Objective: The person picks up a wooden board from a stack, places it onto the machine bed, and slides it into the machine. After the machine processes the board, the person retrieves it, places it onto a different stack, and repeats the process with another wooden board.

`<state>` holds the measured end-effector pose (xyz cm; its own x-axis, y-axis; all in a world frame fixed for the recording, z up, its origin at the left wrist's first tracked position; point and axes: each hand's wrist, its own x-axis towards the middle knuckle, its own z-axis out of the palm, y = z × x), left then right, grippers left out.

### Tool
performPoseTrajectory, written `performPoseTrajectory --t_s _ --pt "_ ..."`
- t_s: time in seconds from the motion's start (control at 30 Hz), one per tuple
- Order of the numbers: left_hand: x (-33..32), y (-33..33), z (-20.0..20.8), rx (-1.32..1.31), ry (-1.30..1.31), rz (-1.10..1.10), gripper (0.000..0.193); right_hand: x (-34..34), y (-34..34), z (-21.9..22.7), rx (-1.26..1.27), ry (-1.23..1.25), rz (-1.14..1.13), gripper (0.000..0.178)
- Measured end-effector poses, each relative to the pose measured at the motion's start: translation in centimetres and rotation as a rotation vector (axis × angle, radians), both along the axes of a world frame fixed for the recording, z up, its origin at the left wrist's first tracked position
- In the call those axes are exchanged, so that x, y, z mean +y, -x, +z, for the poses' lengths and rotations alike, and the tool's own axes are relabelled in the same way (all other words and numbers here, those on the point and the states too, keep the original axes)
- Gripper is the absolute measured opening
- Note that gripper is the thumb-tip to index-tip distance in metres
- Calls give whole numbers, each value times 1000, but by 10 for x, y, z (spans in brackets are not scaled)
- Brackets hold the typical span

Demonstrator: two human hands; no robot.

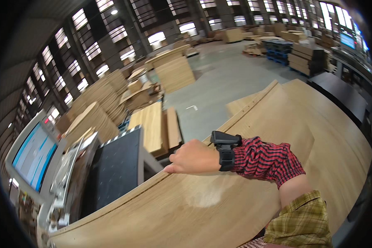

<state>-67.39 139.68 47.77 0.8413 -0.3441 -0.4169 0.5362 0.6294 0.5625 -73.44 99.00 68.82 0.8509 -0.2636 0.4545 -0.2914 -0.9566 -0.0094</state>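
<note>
A large light wood-grain panel [202, 202] stretches across the front of the view. A narrow groove and several small holes run along its far edge. My right hand [196, 158] reaches in from the lower right and is closed at that edge, its thumb by the rim and its other fingertips hidden. On this wrist sits a black strap with a small dark device [225, 140], above a red-and-black checked sleeve cover [262, 159]. A second wood-grain panel [335, 124] lies beside or under the first on the right. My left hand is out of view.
Left of the panel stands a machine with a dark flat bed [113, 171] and a lit monitor [34, 153]. Stacked boards [149, 126] and curved panel piles [97, 120] lie beyond. Blue pallets [277, 57], brown stacks [300, 60] and a dark table [339, 93] stand at the right.
</note>
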Motion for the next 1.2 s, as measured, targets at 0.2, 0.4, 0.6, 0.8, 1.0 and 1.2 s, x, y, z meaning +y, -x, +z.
performPoseTrajectory --t_s 0.2,0.4,0.6,0.8,1.0,1.2 --pt "-137 -28 3 -111 -275 -361 42 -97 123 -26 -48 -70 -398 49" --pt "-267 -51 -12 -340 -256 -938 38 -142 242 -89 -44 -188 -879 51" --pt "-401 -33 -30 -12 -169 -1353 39 -118 340 -140 -92 -278 -1310 48" --pt "-496 49 -59 -2 -308 -1552 23 -73 443 -215 -32 -368 -1668 48" --pt "-553 122 -114 -354 -122 -1875 24 -39 523 -273 -30 -425 -1873 51" --pt "-615 203 -130 -131 -293 -2123 44 -56 609 -309 39 -466 -1915 48"
